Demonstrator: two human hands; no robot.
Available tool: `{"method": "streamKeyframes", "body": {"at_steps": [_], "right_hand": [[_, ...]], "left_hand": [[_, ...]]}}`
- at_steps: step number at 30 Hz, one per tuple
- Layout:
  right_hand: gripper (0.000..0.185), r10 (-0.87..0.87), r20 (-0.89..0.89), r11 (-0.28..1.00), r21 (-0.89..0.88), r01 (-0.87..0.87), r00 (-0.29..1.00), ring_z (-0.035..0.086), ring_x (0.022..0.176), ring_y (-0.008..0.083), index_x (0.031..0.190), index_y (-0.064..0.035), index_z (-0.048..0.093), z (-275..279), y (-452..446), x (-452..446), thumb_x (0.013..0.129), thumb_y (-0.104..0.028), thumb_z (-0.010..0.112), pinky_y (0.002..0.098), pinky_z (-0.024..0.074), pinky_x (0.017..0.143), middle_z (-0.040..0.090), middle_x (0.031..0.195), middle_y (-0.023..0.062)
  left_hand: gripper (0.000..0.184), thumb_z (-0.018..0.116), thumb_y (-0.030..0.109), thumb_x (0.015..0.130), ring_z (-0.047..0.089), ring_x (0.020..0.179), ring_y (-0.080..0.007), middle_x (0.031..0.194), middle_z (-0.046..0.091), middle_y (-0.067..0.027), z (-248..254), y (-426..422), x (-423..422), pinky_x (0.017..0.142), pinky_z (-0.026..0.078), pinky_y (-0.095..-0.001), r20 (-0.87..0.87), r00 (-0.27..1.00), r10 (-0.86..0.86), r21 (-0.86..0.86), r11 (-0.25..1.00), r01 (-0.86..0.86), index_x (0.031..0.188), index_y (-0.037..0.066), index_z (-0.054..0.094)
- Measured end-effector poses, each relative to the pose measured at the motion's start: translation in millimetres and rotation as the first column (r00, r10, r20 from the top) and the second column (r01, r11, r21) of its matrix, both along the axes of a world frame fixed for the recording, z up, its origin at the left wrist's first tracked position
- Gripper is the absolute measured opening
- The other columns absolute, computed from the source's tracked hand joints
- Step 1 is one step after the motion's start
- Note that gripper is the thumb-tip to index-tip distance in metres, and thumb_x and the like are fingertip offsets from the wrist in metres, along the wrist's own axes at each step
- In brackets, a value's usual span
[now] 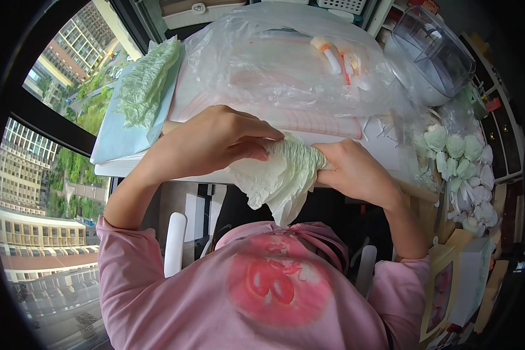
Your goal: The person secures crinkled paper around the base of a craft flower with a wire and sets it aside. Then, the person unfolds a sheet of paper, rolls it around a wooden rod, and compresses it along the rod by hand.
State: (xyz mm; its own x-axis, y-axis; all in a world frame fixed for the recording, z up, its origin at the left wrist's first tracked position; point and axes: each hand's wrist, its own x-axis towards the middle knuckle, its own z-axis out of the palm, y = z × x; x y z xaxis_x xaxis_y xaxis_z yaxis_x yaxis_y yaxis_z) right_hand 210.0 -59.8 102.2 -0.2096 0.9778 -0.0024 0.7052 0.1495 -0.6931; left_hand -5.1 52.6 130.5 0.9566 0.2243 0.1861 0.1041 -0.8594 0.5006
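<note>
A sheet of pale green crinkled paper (277, 175), probably crepe paper, hangs between my hands in front of the table edge. My right hand (356, 172) is closed around its gathered, bunched end. From the other side, my left hand (219, 143) pinches the upper edge of the paper between thumb and fingers. The paper's loose lower part fans out and droops toward my lap. Its part inside my right fist is hidden.
More crinkled green paper (149, 84) lies on a light blue sheet (114, 137) at the left by the window. Clear plastic film (233, 52) covers the table's back. Pale green and white paper flower buds (455, 146) cluster at the right, below a clear-lidded container (431, 52).
</note>
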Motion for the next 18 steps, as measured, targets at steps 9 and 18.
{"method": "streamKeyframes", "body": {"at_steps": [9,18], "right_hand": [[0.022,-0.006,0.041,1.0,-0.01,0.007,0.999,0.057,0.076,0.0419,0.084,0.005,0.058,-2.5,3.8,-3.8,0.07,-0.012,0.059,0.044,0.0452,0.067,0.058,0.074,0.0257],[0.023,-0.011,0.01,0.996,0.093,0.01,1.0,0.056,0.081,0.0413,0.089,0.0016,0.059,-6.5,-0.6,-4.7,0.071,-0.014,0.06,0.0443,0.0452,0.07,0.059,0.079,0.0246]], "left_hand": [[0.028,0.067,0.011,0.076,0.062,0.076,-0.0312,0.081,0.064,-0.0139,-12.2,-13.9,12.5,0.062,0.047,-0.0375,-0.013,0.997,0.08,0.01,0.997,-0.08,0.094,0.001,0.048],[0.03,0.06,0.012,0.08,0.059,0.074,-0.0329,0.083,0.061,-0.0154,-4.3,-19.3,16.5,0.065,0.045,-0.0395,-0.021,1.0,-0.016,0.09,0.996,0.018,0.107,0.001,0.05]]}}
